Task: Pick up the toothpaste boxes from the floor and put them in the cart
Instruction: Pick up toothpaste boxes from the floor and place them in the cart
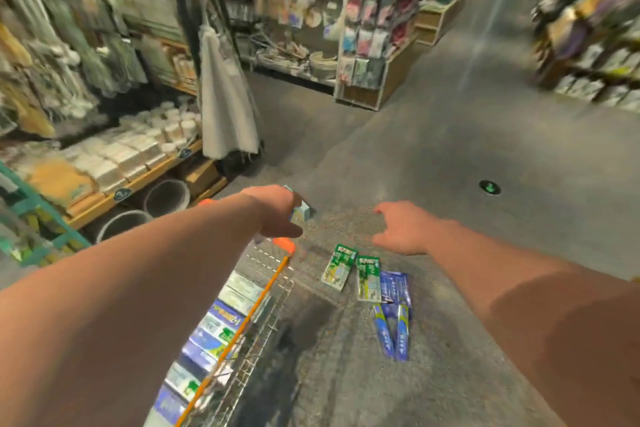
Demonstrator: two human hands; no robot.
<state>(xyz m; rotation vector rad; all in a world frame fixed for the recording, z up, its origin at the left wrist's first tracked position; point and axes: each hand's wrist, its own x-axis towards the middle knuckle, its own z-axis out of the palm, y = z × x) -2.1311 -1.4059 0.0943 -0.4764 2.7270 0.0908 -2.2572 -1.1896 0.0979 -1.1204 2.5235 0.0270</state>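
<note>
Near the front corner of the wire cart (242, 326), which already holds a row of boxes, the left hand (277, 211) curls round a pale box (300, 213). Released this far forward, it could miss the basket and drop back to the floor (450, 156). Five toothpaste boxes (367, 277) lie just beside the cart, below the right hand (401, 229), whose fingers are spread and hold nothing. Blur and the gripping fingers hide most of the pale box.

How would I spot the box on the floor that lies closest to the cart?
Start at the wire cart with the orange rim, lower left, then look right to the boxes on the grey floor. The nearest is a green and white box, tilted; its green twin lies farther from the cart, and the other boxes are blue.
</note>
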